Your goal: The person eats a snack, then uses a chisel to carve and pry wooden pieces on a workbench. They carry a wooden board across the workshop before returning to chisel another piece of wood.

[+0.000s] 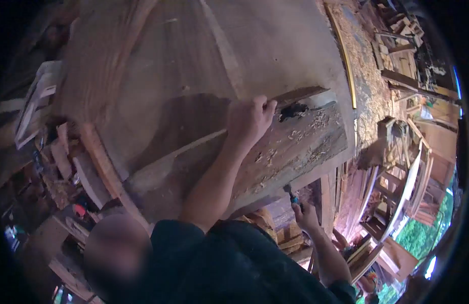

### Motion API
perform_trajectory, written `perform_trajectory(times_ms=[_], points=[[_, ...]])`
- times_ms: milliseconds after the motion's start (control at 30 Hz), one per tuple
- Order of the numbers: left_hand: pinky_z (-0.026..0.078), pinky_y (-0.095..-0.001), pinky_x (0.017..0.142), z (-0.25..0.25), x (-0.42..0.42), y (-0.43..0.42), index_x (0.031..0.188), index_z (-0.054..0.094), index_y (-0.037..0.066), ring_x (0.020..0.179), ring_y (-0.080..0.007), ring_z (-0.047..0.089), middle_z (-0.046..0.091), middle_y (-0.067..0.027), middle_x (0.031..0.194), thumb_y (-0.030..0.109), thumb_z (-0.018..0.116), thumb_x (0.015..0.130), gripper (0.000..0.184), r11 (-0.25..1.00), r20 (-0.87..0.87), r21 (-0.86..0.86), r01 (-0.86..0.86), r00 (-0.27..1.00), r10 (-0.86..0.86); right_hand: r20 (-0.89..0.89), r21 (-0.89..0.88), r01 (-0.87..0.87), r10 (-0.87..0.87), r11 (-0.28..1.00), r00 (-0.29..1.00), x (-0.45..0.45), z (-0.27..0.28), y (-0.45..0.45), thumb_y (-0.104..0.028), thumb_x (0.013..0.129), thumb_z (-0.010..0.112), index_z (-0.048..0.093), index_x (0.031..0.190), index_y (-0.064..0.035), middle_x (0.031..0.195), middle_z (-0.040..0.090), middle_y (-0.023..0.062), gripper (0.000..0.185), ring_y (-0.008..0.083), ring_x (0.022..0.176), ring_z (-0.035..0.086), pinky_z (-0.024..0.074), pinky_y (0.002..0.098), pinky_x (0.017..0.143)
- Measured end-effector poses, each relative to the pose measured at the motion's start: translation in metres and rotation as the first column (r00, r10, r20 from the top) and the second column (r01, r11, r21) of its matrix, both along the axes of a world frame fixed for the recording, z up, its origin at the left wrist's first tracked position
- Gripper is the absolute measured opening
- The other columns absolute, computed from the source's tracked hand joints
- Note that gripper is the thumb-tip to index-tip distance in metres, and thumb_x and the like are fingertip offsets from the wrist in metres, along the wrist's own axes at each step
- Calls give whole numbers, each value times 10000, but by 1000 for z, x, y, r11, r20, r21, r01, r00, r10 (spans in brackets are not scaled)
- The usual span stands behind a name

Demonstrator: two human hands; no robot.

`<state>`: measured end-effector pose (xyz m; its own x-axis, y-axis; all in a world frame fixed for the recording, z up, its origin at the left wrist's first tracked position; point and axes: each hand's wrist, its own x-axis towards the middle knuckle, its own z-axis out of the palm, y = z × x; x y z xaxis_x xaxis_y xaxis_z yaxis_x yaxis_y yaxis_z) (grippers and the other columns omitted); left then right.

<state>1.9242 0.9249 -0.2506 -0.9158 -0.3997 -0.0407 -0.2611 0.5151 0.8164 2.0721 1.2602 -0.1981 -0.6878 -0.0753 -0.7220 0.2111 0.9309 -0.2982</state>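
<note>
A thick wooden slab [305, 137] with a carved, rough face lies across the large wooden surface, with curled shavings [297, 134] scattered over it. Near its upper edge is a dark hollow [293, 112]. My left hand [252, 119] is closed in a fist beside that hollow, at the slab's upper edge; whatever its fingers hold, if anything, is hidden. Lower right, just off the slab's near edge, my right hand [306, 215] is closed round the green handle of a small tool [293, 196]. The tool's dark metal end points up toward the slab.
Around the big wooden surface [183, 55] lie planks and offcuts. A yellow strip [343, 55] runs along its right side, beside a shavings-covered floor [371, 66]. Wooden frames [396, 187] stand at right. A pale frame [36, 104] is at left. A blurred round patch covers the lower left.
</note>
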Motion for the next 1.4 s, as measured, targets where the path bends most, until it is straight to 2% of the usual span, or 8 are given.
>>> perform_trajectory(times_ms=[233,433,600,700,767,1033,1133,1400], points=[[543,-458,711,21,71,-28,985,708,71,778,-366,683,711,-157,860,274,749,872,235,987,-187,-94,129,972,-145,-158,-149,123,-147,981,977,77,-53,125,-291,953,668,659,1074,-24,837,661,115,294,248,736,604,494,368,656],[350,-526,1095,37,294,-61,1357,533,85,1284,-377,487,531,-170,1386,236,742,874,548,843,-39,-367,-394,912,409,-17,-466,664,-756,585,654,10,-73,205,-253,905,737,675,1021,-59,842,633,10,234,105,702,590,486,267,611],[290,-536,1130,-16,421,-9,1415,444,23,1353,-428,373,406,-280,1437,282,727,886,653,558,-78,-163,-814,575,815,-673,-570,-29,-447,821,589,-160,-80,164,-224,916,726,651,1195,15,1000,669,80,375,180,854,625,523,325,766],[296,-506,1133,-52,441,45,1447,392,1,1335,-433,392,417,-278,1421,292,717,893,705,569,23,-50,-821,569,822,-236,-806,128,-512,578,826,-227,-94,141,-211,905,732,620,1267,28,1113,655,83,448,186,950,611,506,312,821],[334,-478,1102,-42,417,68,1450,418,19,1313,-363,420,449,-224,1411,316,694,914,672,553,74,148,-820,567,821,-342,-777,85,-532,624,774,-266,-128,134,-283,898,718,650,1115,-62,671,434,-56,317,50,490,389,279,270,415],[480,-391,950,-93,358,-3,1407,498,62,1179,-231,548,556,-110,1328,310,606,961,522,281,136,833,-477,669,731,-479,-562,19,-344,827,808,-188,-65,85,-292,899,654,675,993,-22,614,526,-23,286,93,461,486,381,296,426],[511,-388,910,-45,299,-26,1373,519,52,1149,-247,572,577,-112,1287,277,572,962,471,363,74,850,-381,769,635,-648,-542,-69,-364,838,669,-123,-48,96,-297,836,697,664,996,39,811,702,185,373,323,776,682,508,458,753],[473,-401,979,-22,170,-14,1398,483,37,1164,-265,565,565,-116,1320,257,665,890,582,616,-15,547,-568,728,685,-542,-681,23,-525,732,657,27,-67,96,-170,873,676,657,972,23,754,635,27,218,113,733,571,479,308,691]])
